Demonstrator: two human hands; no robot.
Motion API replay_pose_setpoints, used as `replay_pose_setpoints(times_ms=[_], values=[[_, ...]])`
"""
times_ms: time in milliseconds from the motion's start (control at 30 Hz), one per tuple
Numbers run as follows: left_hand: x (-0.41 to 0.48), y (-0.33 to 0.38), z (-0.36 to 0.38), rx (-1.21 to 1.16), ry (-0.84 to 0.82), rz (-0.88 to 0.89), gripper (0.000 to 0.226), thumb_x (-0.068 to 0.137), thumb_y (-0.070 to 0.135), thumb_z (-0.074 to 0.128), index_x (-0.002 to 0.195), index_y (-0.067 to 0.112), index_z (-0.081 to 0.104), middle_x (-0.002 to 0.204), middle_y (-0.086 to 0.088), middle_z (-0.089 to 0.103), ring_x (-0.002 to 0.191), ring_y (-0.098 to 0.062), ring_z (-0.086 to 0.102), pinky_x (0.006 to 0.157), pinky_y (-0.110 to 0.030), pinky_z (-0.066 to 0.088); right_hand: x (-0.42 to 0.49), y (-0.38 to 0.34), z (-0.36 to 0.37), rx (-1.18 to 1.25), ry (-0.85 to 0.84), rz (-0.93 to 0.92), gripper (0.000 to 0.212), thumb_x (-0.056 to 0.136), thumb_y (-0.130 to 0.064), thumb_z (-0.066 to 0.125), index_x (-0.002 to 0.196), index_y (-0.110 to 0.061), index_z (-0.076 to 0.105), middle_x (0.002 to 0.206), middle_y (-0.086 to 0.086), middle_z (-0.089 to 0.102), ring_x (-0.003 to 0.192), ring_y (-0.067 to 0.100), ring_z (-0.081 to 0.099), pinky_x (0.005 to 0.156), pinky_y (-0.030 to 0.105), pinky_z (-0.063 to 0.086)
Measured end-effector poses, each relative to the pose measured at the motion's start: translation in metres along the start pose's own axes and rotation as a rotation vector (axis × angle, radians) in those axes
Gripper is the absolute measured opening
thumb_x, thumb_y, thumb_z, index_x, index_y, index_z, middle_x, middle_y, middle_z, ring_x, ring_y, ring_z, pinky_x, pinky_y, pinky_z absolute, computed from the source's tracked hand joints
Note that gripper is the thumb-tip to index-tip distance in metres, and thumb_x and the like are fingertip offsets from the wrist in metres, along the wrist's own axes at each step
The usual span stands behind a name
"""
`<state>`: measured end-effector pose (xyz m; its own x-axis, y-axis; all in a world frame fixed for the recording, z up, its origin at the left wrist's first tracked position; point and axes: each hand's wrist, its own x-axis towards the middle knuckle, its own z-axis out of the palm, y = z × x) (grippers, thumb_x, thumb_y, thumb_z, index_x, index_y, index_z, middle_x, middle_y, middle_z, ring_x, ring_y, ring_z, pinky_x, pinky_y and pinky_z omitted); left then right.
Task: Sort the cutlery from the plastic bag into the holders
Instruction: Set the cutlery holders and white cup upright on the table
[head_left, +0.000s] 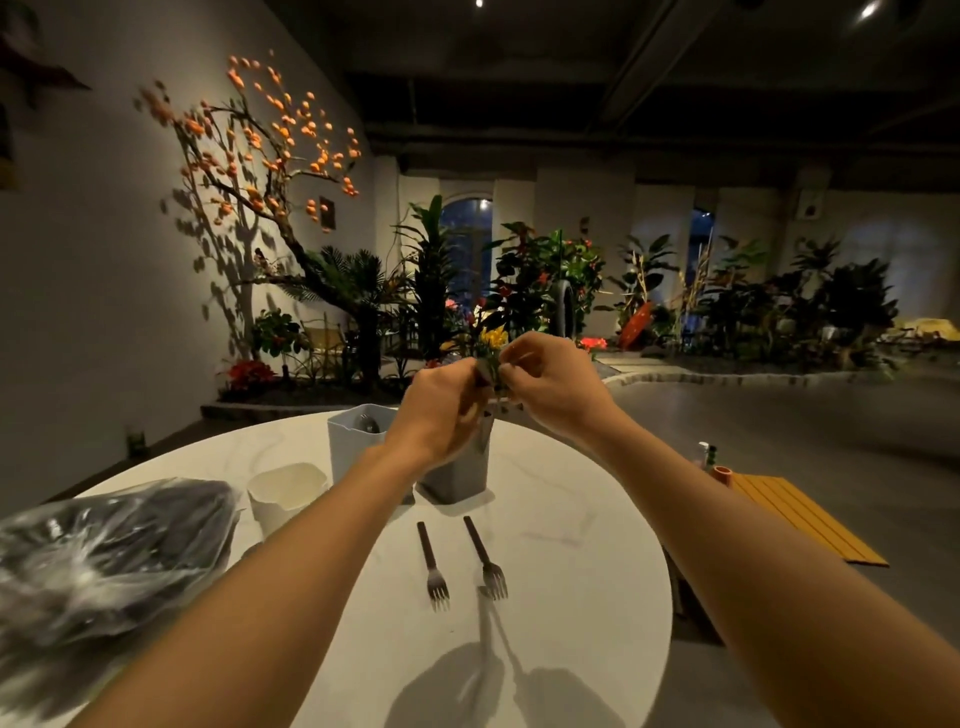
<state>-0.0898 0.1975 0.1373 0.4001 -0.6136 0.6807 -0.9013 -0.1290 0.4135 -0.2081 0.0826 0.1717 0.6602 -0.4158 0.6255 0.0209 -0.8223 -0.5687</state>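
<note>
My left hand (441, 410) and my right hand (550, 382) meet above the grey holder (457, 480). Both pinch a dark piece of cutlery (485, 434) whose lower end hangs towards that holder; I cannot tell its type. Two dark forks (434, 569) (488, 561) lie side by side on the white round table (571, 597), tines towards me. A pale blue holder (350, 441) stands behind my left wrist with a utensil in it, and a white holder (285, 493) stands to its left. The crumpled plastic bag (104, 561) with dark cutlery lies at the left.
An orange slatted bench (800, 519) stands right of the table, with small bottles (709, 457) at its far end. Beyond the table are a grey floor and a bed of plants (519, 301). The table's right edge curves close to my right forearm.
</note>
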Motion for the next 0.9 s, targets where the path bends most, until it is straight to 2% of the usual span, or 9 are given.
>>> replay_pose_setpoints(times_ms=[100, 167, 233, 267, 333, 400, 500, 733, 900], values=[[0.015, -0.018, -0.004, -0.097, 0.1, -0.109, 0.008, 0.098, 0.014, 0.066, 0.105, 0.015, 0.07, 0.092, 0.0, 0.072, 0.082, -0.016, 0.072, 0.078, -0.038, 0.062, 0.018, 0.015, 0.008, 0.004, 0.081, 0.028, 0.014, 0.099, -0.021, 0.062, 0.108, -0.011, 0.066, 0.097, 0.005, 0.072, 0.082, 0.017, 0.073, 0.077, 0.037, 0.062], [0.03, -0.032, -0.006, -0.099, 0.175, -0.145, 0.011, 0.098, 0.018, 0.067, 0.106, 0.015, 0.074, 0.091, 0.002, 0.073, 0.083, -0.013, 0.071, 0.074, -0.025, 0.059, 0.033, 0.027, 0.014, 0.002, 0.117, 0.043, 0.012, 0.101, -0.018, 0.058, 0.109, -0.012, 0.064, 0.098, 0.005, 0.07, 0.083, 0.018, 0.073, 0.077, 0.037, 0.061], [0.047, -0.046, -0.004, -0.077, 0.223, -0.177, 0.011, 0.097, 0.02, 0.068, 0.104, 0.016, 0.076, 0.088, 0.004, 0.073, 0.078, -0.004, 0.066, 0.066, -0.007, 0.049, 0.053, 0.041, 0.022, 0.0, 0.146, 0.039, 0.013, 0.101, -0.014, 0.055, 0.112, -0.012, 0.063, 0.1, 0.006, 0.069, 0.088, 0.022, 0.071, 0.079, 0.038, 0.061], [0.055, -0.054, -0.002, -0.056, 0.235, -0.19, 0.011, 0.097, 0.02, 0.068, 0.103, 0.016, 0.077, 0.088, 0.004, 0.073, 0.075, -0.002, 0.064, 0.063, -0.004, 0.045, 0.063, 0.047, 0.027, -0.007, 0.161, 0.031, 0.014, 0.102, -0.013, 0.054, 0.113, -0.013, 0.063, 0.1, 0.006, 0.069, 0.089, 0.022, 0.07, 0.08, 0.039, 0.061], [0.068, -0.071, 0.006, -0.018, 0.248, -0.213, 0.012, 0.097, 0.02, 0.067, 0.102, 0.015, 0.077, 0.088, 0.003, 0.074, 0.077, -0.006, 0.066, 0.067, -0.011, 0.05, 0.081, 0.059, 0.038, -0.029, 0.193, 0.006, 0.016, 0.101, -0.011, 0.053, 0.113, -0.012, 0.063, 0.098, 0.006, 0.069, 0.088, 0.022, 0.068, 0.08, 0.041, 0.06], [0.079, -0.09, 0.018, 0.015, 0.236, -0.249, 0.014, 0.097, 0.021, 0.066, 0.104, 0.016, 0.078, 0.093, -0.001, 0.075, 0.085, -0.016, 0.069, 0.078, -0.029, 0.058, 0.097, 0.072, 0.052, -0.041, 0.204, -0.009, 0.018, 0.1, -0.008, 0.052, 0.112, -0.012, 0.064, 0.095, 0.005, 0.069, 0.086, 0.021, 0.067, 0.079, 0.042, 0.06], [0.087, -0.118, 0.038, 0.049, 0.202, -0.323, 0.014, 0.097, 0.022, 0.064, 0.104, 0.019, 0.075, 0.099, -0.004, 0.074, 0.093, -0.023, 0.069, 0.085, -0.042, 0.059, 0.112, 0.093, 0.079, -0.053, 0.142, 0.008, 0.019, 0.099, -0.007, 0.052, 0.11, -0.014, 0.065, 0.098, 0.004, 0.069, 0.091, 0.022, 0.066, 0.082, 0.042, 0.059], [0.079, -0.159, 0.089, 0.13, -0.033, -0.369, 0.016, 0.097, 0.016, 0.06, 0.109, 0.018, 0.071, 0.103, -0.008, 0.072, 0.098, -0.029, 0.066, 0.086, -0.044, 0.057, 0.114, 0.144, 0.138, -0.218, -0.072, 0.098, 0.021, 0.096, -0.009, 0.054, 0.114, -0.017, 0.061, 0.107, 0.007, 0.068, 0.093, 0.026, 0.062, 0.082, 0.046, 0.057], [0.072, -0.166, 0.102, 0.155, -0.16, -0.363, 0.042, 0.092, 0.008, 0.062, 0.133, 0.018, 0.062, 0.125, -0.007, 0.066, 0.115, -0.028, 0.062, 0.099, -0.043, 0.054, 0.11, 0.157, 0.152, -0.235, -0.156, 0.107, 0.039, 0.088, 0.001, 0.057, 0.123, -0.015, 0.054, 0.118, 0.011, 0.067, 0.105, 0.03, 0.062, 0.09, 0.048, 0.055]])
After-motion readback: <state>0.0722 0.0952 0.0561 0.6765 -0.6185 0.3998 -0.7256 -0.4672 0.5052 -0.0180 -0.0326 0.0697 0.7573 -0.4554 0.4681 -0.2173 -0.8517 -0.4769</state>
